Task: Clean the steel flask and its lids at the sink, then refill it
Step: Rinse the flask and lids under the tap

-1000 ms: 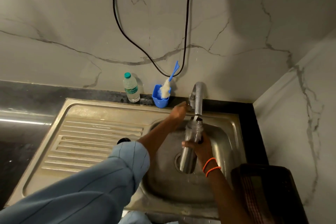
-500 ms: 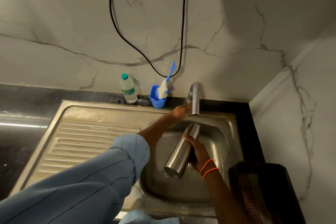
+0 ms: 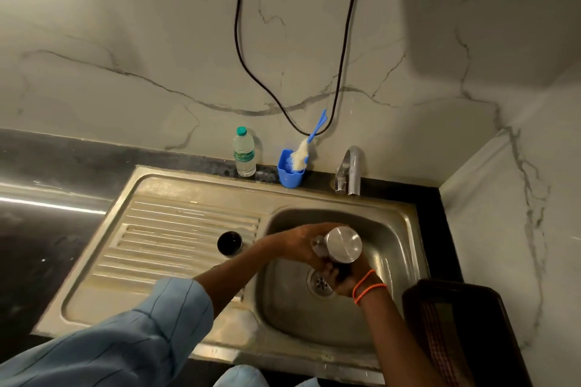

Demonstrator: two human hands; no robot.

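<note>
Marble walls frame the sink (image 3: pixel 405 229). Both hands have left the tap (image 3: pixel 352 170); the flask (image 3: pixel 342 243), now base-up over the drain, sits gripped by right hand (image 3: pixel 349 276) fingers, left hand (image 3: pixel 301 242) fingers wrapping its side. Probably emptying rinse water.

steel sink unit (image 3: pixel 188 195) set in dark counter (image 3: pixel 47 229); black lid (image 3: pixel 229 242) on drainboard; bottle (image 3: pixel 244 151), blue cup (image 3: pixel 290 173) behind.

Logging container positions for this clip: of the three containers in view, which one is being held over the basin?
The steel flask, gripped by both hands above the sink basin. The clear plastic water bottle and blue plastic cup stand untouched on the back ledge.
</note>
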